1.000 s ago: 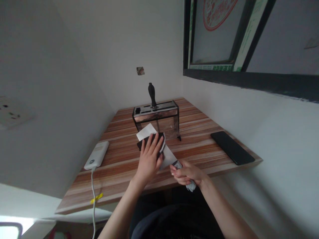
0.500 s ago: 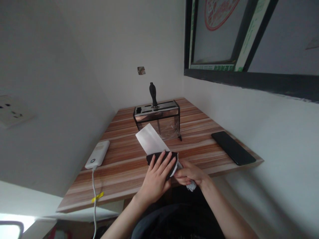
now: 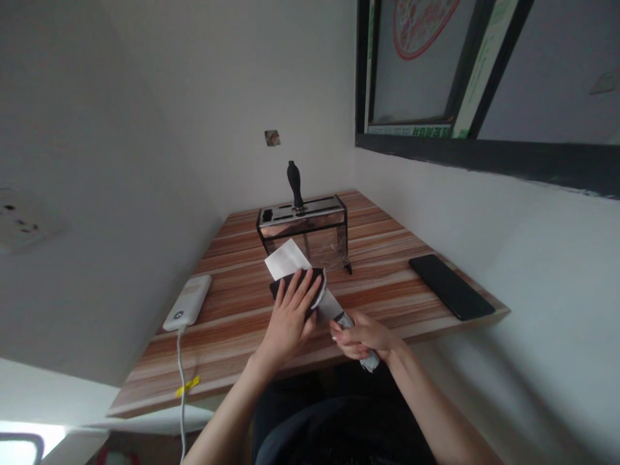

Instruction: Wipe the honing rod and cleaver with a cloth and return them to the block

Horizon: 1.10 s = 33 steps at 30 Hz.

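Note:
My right hand (image 3: 361,336) is closed around the plastic-wrapped handle of a cleaver (image 3: 288,259), whose broad pale blade points away to the upper left. A black cloth (image 3: 317,279) with a white edge is folded over the middle of the blade. My left hand (image 3: 290,313) holds this cloth, fingers laid across its top and thumb low at the side. Bare blade shows on both sides of the cloth. Just beyond the blade tip stands a clear-sided knife block (image 3: 303,216), and a black handle (image 3: 294,184) sticks up from its slotted top.
A black phone (image 3: 450,287) lies on the right of the wood-grain table (image 3: 227,294). On the left is a white power bank (image 3: 190,303) with a white cable (image 3: 180,368) hanging over the front edge. Yellow tape (image 3: 188,386) is stuck nearby. Walls border the table.
My left hand and the cloth have slid up and left along the blade, baring its part near the handle. My right hand has stayed nearly still on the handle.

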Each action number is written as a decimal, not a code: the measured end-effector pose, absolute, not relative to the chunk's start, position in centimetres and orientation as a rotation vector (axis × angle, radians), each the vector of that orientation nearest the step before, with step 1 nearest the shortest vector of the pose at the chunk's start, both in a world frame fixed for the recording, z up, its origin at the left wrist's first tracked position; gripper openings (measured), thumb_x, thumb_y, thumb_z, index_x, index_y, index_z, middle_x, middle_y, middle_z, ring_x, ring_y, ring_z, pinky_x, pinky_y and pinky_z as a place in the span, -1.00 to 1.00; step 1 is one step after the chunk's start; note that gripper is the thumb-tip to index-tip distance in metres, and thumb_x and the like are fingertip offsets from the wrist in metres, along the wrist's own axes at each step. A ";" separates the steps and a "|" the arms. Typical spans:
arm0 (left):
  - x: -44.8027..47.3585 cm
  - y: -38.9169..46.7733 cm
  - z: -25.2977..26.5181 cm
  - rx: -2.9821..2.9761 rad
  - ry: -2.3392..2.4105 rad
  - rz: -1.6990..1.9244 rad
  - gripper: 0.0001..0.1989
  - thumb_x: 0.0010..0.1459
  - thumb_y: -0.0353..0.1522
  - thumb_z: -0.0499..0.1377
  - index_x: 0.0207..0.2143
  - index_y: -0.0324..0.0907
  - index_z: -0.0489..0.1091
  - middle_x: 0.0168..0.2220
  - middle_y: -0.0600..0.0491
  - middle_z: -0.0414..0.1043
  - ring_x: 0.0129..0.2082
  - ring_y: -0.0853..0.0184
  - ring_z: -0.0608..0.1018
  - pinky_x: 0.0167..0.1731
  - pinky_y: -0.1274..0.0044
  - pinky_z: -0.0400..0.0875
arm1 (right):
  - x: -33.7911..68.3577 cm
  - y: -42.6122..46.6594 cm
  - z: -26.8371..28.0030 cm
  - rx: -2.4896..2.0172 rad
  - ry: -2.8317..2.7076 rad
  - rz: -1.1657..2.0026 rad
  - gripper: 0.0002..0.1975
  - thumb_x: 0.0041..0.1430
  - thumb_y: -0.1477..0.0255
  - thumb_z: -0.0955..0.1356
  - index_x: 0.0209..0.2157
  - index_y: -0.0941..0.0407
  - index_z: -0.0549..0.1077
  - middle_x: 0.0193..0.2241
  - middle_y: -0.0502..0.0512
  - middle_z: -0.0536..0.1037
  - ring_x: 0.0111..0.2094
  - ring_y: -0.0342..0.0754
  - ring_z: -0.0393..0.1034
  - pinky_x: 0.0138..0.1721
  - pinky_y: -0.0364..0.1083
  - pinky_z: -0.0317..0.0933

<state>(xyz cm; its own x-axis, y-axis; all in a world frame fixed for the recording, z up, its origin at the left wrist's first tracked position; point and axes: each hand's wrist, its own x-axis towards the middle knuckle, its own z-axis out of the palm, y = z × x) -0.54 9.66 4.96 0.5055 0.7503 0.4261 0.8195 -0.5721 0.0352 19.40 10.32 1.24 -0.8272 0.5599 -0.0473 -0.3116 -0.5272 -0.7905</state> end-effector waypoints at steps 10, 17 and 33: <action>-2.2 13.9 7.5 -2.420 -1.514 -0.818 -0.40 0.28 -0.42 -0.10 0.36 -0.12 -0.13 0.39 -0.05 -0.19 0.38 0.18 -0.19 0.28 0.10 -0.25 | 19.5 10.4 1.1 -0.417 -1.124 2.350 -0.66 -0.07 0.46 0.49 -0.46 0.12 0.22 -0.67 -0.26 0.19 -0.79 -0.41 -0.13 -0.80 -0.33 -0.20; -2.1 14.6 8.1 -2.327 -1.528 -0.898 -0.37 0.25 -0.44 -0.07 0.36 -0.08 -0.12 0.38 -0.05 -0.14 0.38 0.17 -0.11 0.28 0.10 -0.20 | 19.5 10.4 1.0 -0.397 -1.126 2.358 -0.67 -0.06 0.47 0.49 -0.46 0.12 0.22 -0.68 -0.26 0.18 -0.79 -0.40 -0.13 -0.80 -0.33 -0.20; 1.0 7.5 3.1 -2.604 -1.230 -0.540 -0.32 0.20 -0.45 0.01 0.35 -0.16 -0.10 0.37 -0.03 -0.09 0.38 0.14 -0.12 0.29 0.17 -0.23 | 19.4 10.2 1.2 -0.484 -1.139 2.310 -0.66 -0.07 0.38 0.50 -0.47 0.12 0.24 -0.83 -0.30 0.14 -0.83 -0.37 -0.13 -0.81 -0.34 -0.17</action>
